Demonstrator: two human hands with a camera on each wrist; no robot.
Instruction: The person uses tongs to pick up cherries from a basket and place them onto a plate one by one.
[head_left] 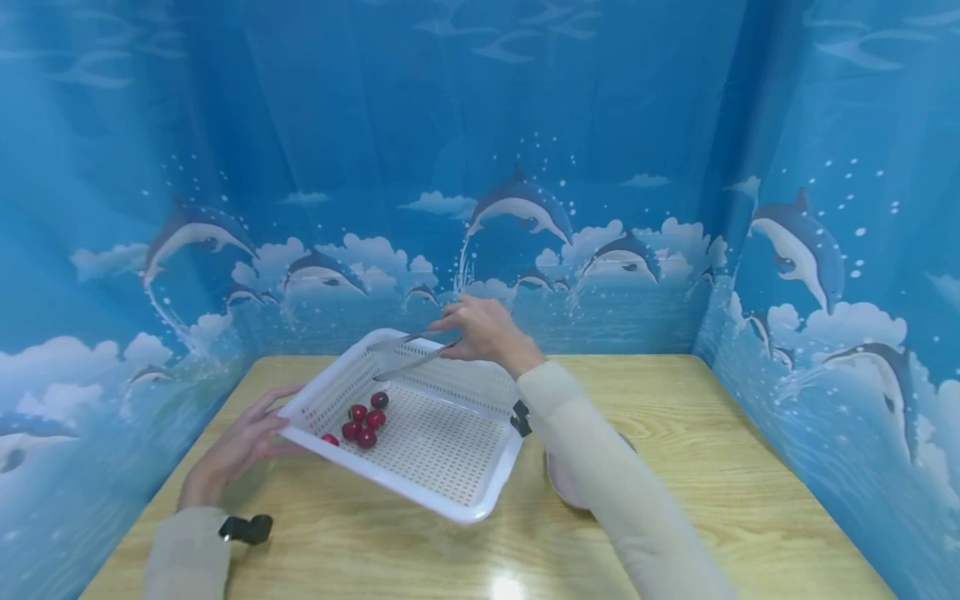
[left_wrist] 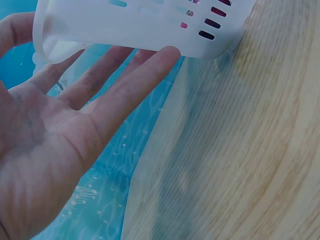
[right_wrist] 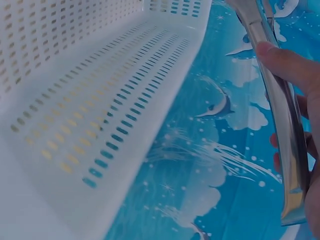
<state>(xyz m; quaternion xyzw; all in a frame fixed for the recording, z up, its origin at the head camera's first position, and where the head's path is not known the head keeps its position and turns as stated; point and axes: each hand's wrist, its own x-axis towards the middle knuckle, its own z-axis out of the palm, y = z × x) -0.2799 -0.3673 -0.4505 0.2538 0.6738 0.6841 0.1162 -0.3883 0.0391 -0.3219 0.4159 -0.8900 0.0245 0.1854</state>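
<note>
A white perforated plastic basket (head_left: 442, 442) is tilted, its left side raised off the table. My left hand (head_left: 240, 442) holds that left end; in the left wrist view the fingers (left_wrist: 135, 82) reach under the basket wall. Several dark red cherries (head_left: 366, 437) lie bunched toward the left of the basket floor. My right hand (head_left: 487, 333) grips metal tongs (head_left: 420, 360) above the far side of the basket. The two arms of the tongs are spread, with no cherry visible between them. In the right wrist view, the thumb lies along the tongs (right_wrist: 280, 115).
Partly hidden under my right forearm, a light-coloured round dish (head_left: 566, 483) stands on the wooden table (head_left: 735, 500). Blue curtains (head_left: 637, 125) printed with dolphins hang behind the table and on both sides.
</note>
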